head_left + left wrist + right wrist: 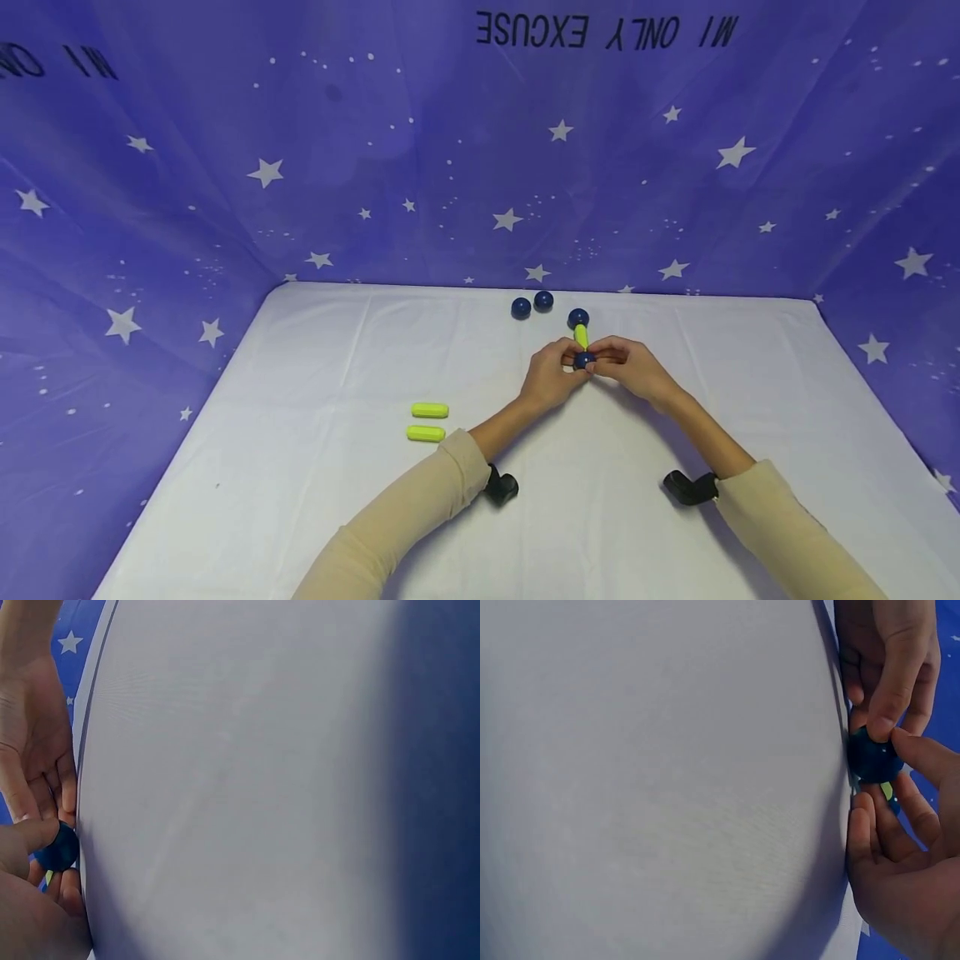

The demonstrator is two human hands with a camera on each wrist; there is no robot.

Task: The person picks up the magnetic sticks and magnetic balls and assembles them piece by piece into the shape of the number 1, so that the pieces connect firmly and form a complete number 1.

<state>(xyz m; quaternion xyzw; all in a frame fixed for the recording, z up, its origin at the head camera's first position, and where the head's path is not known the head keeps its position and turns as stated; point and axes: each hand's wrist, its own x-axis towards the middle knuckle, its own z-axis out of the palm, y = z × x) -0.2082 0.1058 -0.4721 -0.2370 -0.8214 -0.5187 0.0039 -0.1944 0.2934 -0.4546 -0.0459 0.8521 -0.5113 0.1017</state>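
Both hands meet over a dark blue ball (pixel 584 360) right of the table's middle. My left hand (pixel 550 379) pinches it from the left side, and my right hand (pixel 633 368) pinches it from the right. Beyond the ball a yellow-green stick (pixel 581 336) points away from me. At the stick's far end sits another blue ball (pixel 578 318). In the right wrist view, thumbs and fingers close around the held ball (pixel 874 756), with a bit of yellow-green showing behind it. The left wrist view shows the same ball (pixel 60 850) between the fingers.
Two loose blue balls, one (pixel 521 308) slightly nearer than the other (pixel 543 301), lie near the back edge. Two yellow-green sticks, the upper (pixel 430 410) and lower (pixel 426 433), lie left of my left forearm. A white cloth (pixel 315 375) covers the table; a starry purple backdrop surrounds it.
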